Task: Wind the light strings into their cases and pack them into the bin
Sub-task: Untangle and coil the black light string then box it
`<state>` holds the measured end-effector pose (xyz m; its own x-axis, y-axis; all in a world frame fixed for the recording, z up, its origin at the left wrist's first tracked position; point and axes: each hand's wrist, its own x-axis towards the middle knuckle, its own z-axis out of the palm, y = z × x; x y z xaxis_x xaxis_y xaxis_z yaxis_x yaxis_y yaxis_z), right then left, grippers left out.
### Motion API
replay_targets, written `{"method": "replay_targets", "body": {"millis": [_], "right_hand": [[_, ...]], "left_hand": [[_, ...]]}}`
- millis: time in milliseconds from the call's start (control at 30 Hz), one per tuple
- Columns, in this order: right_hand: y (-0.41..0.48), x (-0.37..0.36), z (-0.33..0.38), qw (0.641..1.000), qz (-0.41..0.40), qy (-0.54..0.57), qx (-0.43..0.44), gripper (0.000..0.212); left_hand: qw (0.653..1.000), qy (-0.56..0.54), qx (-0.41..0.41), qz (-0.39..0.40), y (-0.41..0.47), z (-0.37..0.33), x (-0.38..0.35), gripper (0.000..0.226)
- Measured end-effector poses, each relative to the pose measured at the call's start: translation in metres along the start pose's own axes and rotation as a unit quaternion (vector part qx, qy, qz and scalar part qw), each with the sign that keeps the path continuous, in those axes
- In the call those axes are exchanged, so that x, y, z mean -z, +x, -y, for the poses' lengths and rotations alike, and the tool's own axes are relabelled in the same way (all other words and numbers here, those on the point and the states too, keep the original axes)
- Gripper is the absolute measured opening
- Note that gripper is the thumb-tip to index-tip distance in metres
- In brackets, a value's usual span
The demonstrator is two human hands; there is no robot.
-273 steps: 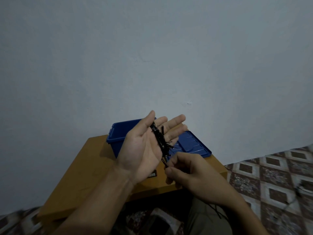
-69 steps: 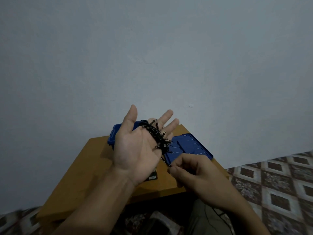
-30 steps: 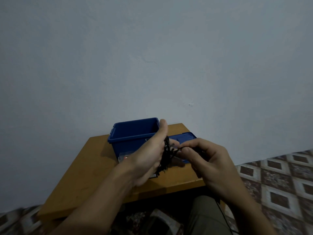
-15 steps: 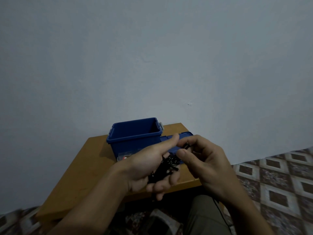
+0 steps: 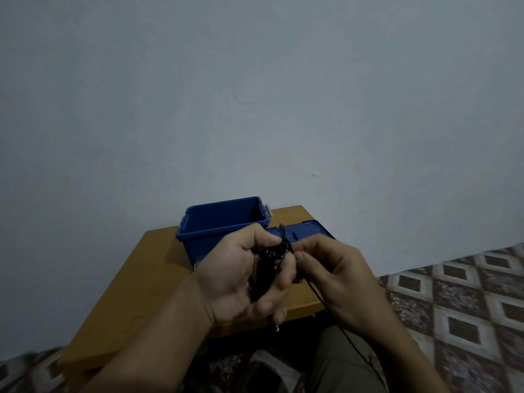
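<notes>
Hands close together at the near edge of the table (image 5: 141, 279), both on the light string (image 5: 273, 252).
Wound bundle stands roughly upright in the left hand (image 5: 241, 279), fingers curled round it. The right hand (image 5: 340, 279) pinches the loose strand just beside it, and the tail drops past that wrist toward the lap. Open blue bin (image 5: 198, 235) sits straight ahead, nearer the left hand, with its lid (image 5: 309, 229) flat to the right. No case can be made out.
</notes>
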<state>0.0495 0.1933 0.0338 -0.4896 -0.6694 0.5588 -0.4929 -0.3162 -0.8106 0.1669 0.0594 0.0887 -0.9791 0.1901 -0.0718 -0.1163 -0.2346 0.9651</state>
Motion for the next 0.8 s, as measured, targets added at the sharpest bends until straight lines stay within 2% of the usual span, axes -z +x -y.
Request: {"method": "replay_targets", "body": {"millis": [300,433,667,800], "right_hand": [[-0.0027,-0.0019,0.0045,0.994,0.055,-0.084,-0.031,0.031],[-0.0029,-0.004,0.0062,0.995,0.067,-0.058,-0.035,0.015],[-0.0016,-0.005,-0.0007,0.992,0.09,-0.061,-0.063,0.013],[-0.0014,-0.004,-0.0015,0.989,0.102,-0.078,-0.075,0.017]], "left_hand": [[0.993,-0.052,-0.081,0.064,0.0006,-0.0057,0.0026,0.062],[0.988,-0.098,-0.107,0.058,0.0002,-0.0058,0.0034,0.074],[0.987,-0.081,-0.123,0.071,0.0007,-0.0107,-0.0035,0.091],[0.981,-0.095,-0.161,0.043,0.0028,-0.0106,0.0007,0.093]]}}
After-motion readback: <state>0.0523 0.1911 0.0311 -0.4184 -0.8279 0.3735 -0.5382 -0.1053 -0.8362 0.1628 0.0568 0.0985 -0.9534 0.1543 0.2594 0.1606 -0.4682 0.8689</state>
